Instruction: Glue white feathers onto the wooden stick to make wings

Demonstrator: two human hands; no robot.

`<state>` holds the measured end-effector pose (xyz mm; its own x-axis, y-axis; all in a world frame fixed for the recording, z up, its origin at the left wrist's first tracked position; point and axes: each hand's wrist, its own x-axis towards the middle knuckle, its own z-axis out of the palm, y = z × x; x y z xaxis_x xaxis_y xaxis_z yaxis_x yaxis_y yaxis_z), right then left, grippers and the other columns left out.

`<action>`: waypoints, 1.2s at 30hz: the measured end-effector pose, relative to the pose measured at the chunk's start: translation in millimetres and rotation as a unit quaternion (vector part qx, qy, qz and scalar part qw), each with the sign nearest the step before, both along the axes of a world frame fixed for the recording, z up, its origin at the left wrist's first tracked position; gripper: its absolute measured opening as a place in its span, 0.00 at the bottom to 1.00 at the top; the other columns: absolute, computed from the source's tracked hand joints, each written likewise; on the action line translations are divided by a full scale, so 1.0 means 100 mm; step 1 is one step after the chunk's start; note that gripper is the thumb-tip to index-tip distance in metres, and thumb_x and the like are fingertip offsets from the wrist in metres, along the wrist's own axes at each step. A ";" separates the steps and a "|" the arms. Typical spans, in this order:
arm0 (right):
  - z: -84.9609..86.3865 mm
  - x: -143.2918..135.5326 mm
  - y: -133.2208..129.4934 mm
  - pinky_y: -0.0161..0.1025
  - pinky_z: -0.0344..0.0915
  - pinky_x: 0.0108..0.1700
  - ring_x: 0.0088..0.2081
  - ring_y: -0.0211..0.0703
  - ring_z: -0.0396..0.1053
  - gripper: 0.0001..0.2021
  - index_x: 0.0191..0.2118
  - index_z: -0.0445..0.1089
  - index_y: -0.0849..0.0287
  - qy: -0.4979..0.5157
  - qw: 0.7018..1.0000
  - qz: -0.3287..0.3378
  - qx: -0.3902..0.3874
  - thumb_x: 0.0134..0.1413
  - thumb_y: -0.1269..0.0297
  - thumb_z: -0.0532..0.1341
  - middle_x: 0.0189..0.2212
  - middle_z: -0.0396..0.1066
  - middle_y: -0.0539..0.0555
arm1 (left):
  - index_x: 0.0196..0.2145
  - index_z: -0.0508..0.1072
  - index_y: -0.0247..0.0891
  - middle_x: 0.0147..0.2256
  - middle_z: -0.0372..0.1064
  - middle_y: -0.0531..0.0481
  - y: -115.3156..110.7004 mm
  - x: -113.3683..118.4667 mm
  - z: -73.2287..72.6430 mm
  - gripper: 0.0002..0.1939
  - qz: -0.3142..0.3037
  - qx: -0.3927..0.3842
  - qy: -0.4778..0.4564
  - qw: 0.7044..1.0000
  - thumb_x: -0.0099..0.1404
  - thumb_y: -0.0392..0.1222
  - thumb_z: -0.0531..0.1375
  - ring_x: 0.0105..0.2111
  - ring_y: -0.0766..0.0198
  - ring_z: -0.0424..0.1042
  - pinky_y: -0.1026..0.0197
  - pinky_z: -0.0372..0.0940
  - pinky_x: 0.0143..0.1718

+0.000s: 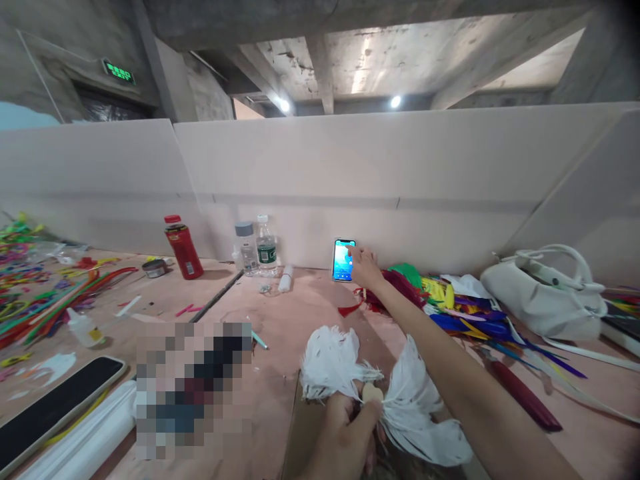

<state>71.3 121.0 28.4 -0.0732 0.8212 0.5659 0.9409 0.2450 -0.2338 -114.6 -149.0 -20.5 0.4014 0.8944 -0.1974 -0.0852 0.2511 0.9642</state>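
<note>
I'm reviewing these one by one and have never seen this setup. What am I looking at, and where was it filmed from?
There is no machine: a person works barehanded, and a head-worn camera looks forward and down, so this single picture is roughly their own view. The left hand pinches a pale round piece between two white feathery bunches. The right hand reaches forward, a finger at the lit phone propped against the pale panel. On the table also lie colourful strips on the left, a red bottle, two clear bottles and, on the right, a white handbag.
</note>
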 end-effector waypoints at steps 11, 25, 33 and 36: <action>0.35 0.12 -0.11 0.58 0.55 0.60 0.60 0.60 0.59 0.22 0.61 0.63 0.62 0.073 0.997 -0.014 0.013 0.64 0.65 0.60 0.58 0.66 0.64 | 0.26 0.64 0.42 0.11 0.54 0.63 -0.01 -0.01 0.02 0.24 -0.001 -0.001 0.001 1.000 0.57 0.66 0.63 0.09 0.71 0.48 0.64 0.42 0.13; 0.15 0.70 -2.55 0.37 0.66 0.31 0.31 0.45 0.72 0.11 0.34 0.79 0.57 0.371 0.884 0.110 -0.262 0.48 0.60 0.62 0.31 0.77 0.54 | 0.21 0.67 0.39 0.13 0.56 0.59 -0.03 -0.03 0.13 0.25 0.037 0.047 -0.031 0.998 0.57 0.64 0.62 0.14 0.70 0.55 0.65 0.51 0.19; 0.01 0.23 -3.14 0.45 0.70 0.41 0.40 0.54 0.76 0.22 0.41 0.78 0.58 0.583 0.737 0.174 -0.294 0.52 0.43 0.64 0.39 0.79 0.60 | 0.22 0.67 0.38 0.19 0.62 0.57 -0.04 -0.01 0.16 0.25 0.039 0.044 -0.056 0.997 0.53 0.63 0.66 0.14 0.72 0.57 0.66 0.51 0.17; -0.03 0.05 -3.22 0.42 0.69 0.37 0.40 0.54 0.75 0.23 0.41 0.77 0.58 0.622 0.707 0.160 -0.295 0.43 0.46 0.73 0.40 0.80 0.59 | 0.24 0.68 0.38 0.19 0.63 0.57 -0.06 -0.02 0.20 0.23 0.047 0.034 -0.058 0.997 0.53 0.61 0.68 0.16 0.71 0.58 0.67 0.53 0.18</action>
<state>75.9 -200.6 25.1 -0.0561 0.9953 -0.0783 -0.1654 -0.0866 -0.9824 -116.6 -154.9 -0.3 0.3314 0.9390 -0.0923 -0.2179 0.1713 0.9608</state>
